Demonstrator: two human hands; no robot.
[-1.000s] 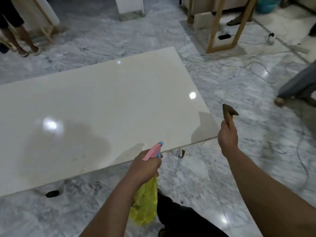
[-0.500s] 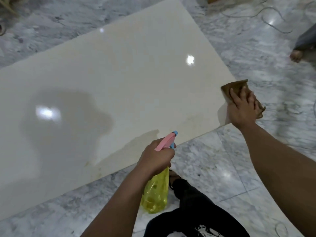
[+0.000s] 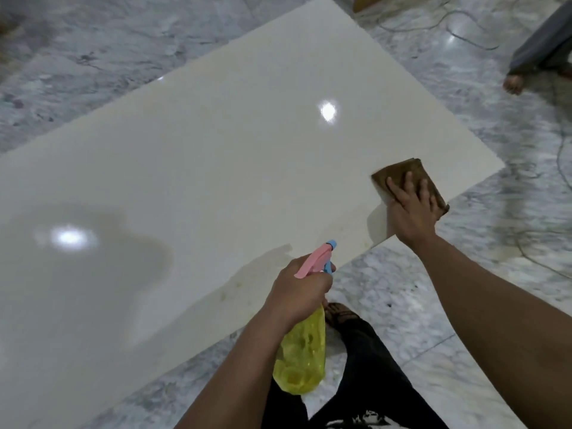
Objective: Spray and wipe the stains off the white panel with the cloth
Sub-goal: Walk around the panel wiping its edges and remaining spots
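I count one white panel (image 3: 216,168) here, glossy, lying flat with grey marble floor (image 3: 93,57) showing all around it. Two bright light reflections sit on its surface, one toward the far right, one on the near left inside a dark shadow patch. Faint yellowish stains (image 3: 235,289) show along the near edge, just left of my left hand.

One cloth (image 3: 411,178), brown and folded, lies flat on the panel close to its right corner. My right hand (image 3: 408,212) is pressed on top of it, palm down, fingers (image 3: 410,184) spread flat over the fabric rather than curled round it; part of the cloth pokes out past the panel's near edge.

One spray bottle (image 3: 301,357), yellow see-through body with a pink and blue head. My left hand (image 3: 298,292) is wrapped tight round its neck, holding it just off the panel's near edge, nozzle tilted up toward the panel, body hanging down over the floor.

My dark trouser leg (image 3: 365,366) shows below. At the far right, one other person's foot (image 3: 513,83) stands on the marble, with thin cables (image 3: 464,35) trailing nearby.
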